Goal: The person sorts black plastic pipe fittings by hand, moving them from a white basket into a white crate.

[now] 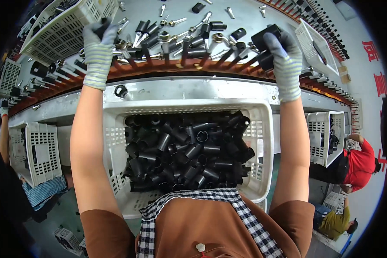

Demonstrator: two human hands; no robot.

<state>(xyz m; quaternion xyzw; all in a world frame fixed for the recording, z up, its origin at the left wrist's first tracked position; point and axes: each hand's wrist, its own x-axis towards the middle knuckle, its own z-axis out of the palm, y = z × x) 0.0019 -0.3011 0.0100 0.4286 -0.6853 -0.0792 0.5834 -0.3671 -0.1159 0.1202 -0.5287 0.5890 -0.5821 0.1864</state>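
My left hand (pixel 98 56), in a striped grey work glove, is closed on a small black plastic piece (pixel 102 28) at the upper left, beside a crate. At the upper right, my gloved right hand (pixel 287 66) grips a black tube (pixel 262 39). A second black piece (pixel 265 60) sits just under it, against the fingers. Between the hands, black sleeves (pixel 196 52) and metal rod ends with ball-like heads (pixel 164 36) lie loose on the grey table. Below, a white plastic basket (pixel 264 129) filled with short black tubes (pixel 189 150) is in front of my body.
A brown strip with upright pegs (pixel 178 65) curves along the bench's near edge. A white crate (pixel 60 38) stands upper left; a white tray (pixel 316 47) lies upper right. One black ring (pixel 121 91) rests on the metal ledge. Co-workers (pixel 359 165) and more baskets (pixel 41 150) flank me.
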